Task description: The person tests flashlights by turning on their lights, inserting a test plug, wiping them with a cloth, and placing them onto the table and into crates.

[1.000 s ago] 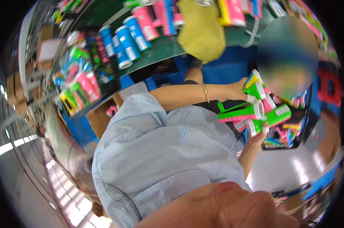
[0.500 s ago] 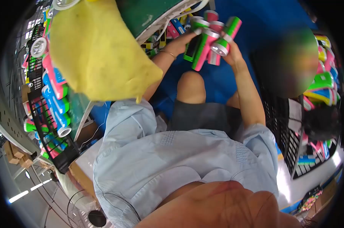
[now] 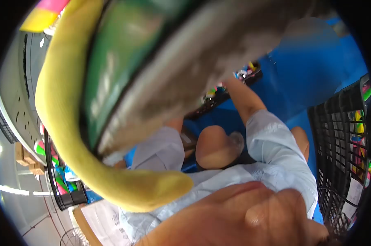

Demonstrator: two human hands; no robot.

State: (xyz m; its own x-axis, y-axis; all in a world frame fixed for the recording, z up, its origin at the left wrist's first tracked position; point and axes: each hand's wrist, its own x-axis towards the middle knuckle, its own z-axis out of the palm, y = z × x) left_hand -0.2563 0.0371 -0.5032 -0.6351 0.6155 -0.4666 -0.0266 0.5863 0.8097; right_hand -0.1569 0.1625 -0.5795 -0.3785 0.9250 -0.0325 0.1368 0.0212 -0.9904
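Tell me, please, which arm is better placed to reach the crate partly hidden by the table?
Right, probably: the right forearm overlaps the crate in view; the left forearm is mostly behind the table. Both hands are hidden.

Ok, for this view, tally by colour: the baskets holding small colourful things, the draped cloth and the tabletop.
Black: 3 (right basket, left basket, middle basket)
Yellow: 1 (cloth)
Green: 1 (tabletop)
Total: 5

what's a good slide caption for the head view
Right forearm extends toward a crate of colourful pieces, both hands hidden by the green-topped table.
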